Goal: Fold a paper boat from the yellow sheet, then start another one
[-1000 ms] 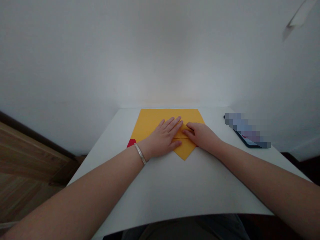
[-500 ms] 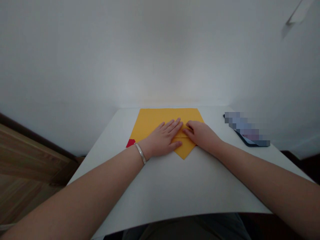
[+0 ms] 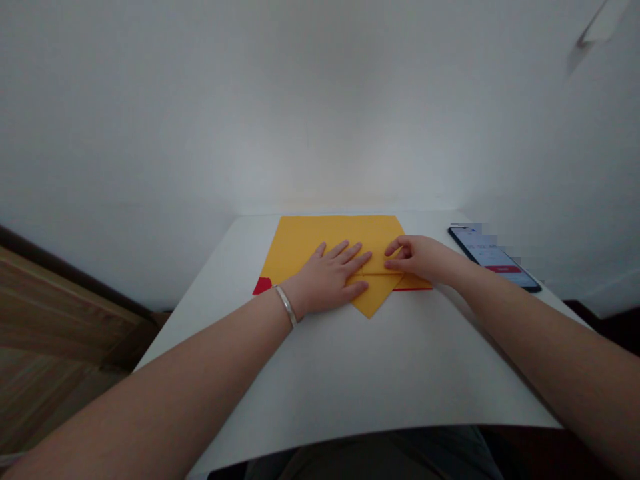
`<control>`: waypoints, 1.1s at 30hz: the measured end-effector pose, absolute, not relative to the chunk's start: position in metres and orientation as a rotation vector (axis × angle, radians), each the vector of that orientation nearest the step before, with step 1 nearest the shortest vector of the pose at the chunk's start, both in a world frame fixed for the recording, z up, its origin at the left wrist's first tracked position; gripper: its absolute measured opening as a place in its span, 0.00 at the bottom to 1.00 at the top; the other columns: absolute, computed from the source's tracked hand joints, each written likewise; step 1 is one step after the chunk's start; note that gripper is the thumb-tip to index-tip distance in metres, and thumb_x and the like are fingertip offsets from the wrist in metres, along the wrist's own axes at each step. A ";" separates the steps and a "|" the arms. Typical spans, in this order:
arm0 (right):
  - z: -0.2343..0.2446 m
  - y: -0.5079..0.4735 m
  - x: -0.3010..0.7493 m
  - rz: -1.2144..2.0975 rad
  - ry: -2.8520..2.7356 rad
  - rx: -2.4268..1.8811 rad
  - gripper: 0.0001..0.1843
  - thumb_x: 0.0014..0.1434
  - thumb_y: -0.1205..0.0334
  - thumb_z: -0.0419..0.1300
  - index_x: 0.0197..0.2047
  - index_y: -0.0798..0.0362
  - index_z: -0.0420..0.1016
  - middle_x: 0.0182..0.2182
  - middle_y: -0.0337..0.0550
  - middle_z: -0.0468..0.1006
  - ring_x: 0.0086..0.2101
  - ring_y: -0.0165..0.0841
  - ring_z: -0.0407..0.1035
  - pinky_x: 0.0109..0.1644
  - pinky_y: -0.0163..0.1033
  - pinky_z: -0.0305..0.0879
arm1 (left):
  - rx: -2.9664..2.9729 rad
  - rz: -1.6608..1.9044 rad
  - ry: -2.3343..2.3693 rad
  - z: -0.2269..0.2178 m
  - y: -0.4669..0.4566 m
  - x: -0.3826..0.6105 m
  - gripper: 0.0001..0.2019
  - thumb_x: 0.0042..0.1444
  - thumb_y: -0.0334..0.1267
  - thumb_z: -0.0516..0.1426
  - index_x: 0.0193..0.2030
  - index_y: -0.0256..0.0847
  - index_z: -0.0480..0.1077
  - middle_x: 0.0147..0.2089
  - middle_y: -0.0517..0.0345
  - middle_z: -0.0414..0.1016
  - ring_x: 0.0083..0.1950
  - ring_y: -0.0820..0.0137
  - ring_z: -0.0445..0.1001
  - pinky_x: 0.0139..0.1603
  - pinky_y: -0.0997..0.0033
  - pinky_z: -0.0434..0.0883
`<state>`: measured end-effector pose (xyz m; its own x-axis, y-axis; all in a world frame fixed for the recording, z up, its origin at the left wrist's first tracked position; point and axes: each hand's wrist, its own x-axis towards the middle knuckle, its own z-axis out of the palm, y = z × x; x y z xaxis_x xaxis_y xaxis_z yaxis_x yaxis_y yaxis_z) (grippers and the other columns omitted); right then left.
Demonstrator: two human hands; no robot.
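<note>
A large sheet of yellow paper (image 3: 320,230) lies on the white table, with a pointed flap (image 3: 370,303) toward me and a crease running across just above it. My left hand (image 3: 330,277) rests flat on the paper, fingers spread, left of the crease. To the right, my right hand (image 3: 413,257) is at the crease, its thumb and forefinger curled with a gap between their tips. The thumb seems to touch the paper by the fold line. Red shows at the paper's left corner (image 3: 263,285) and along its lower right edge.
A phone (image 3: 500,260) with its screen lit lies on the right side of the table (image 3: 350,380). Beyond the table's far edge stands a pale wall (image 3: 320,120). Wooden furniture (image 3: 60,347) is at the lower left.
My right hand has slid right along the crease, uncovering the paper's red lower right edge, and its thumb and forefinger stand farther forward. My left hand stays nearly in place.
</note>
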<state>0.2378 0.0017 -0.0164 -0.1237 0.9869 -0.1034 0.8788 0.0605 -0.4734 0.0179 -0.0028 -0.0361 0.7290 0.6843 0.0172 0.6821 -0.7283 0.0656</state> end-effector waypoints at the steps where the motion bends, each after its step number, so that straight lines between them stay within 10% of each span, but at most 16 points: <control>1: -0.016 0.002 0.238 0.636 -2.100 -1.891 0.10 0.51 0.57 0.63 0.36 0.52 0.74 0.25 0.40 0.77 0.25 0.31 0.68 0.28 0.35 0.58 | 2.871 0.057 1.138 -0.036 -0.003 0.018 0.30 0.64 0.54 0.39 0.70 0.46 0.45 0.72 0.52 0.42 0.71 0.55 0.42 0.66 0.45 0.43; 33: -0.013 0.009 0.247 0.738 -2.168 -1.981 0.10 0.45 0.53 0.65 0.29 0.50 0.78 0.27 0.39 0.80 0.28 0.33 0.71 0.30 0.36 0.61 | 2.991 0.135 1.070 -0.039 -0.005 0.019 0.29 0.65 0.52 0.41 0.70 0.45 0.46 0.73 0.48 0.39 0.72 0.57 0.38 0.68 0.47 0.40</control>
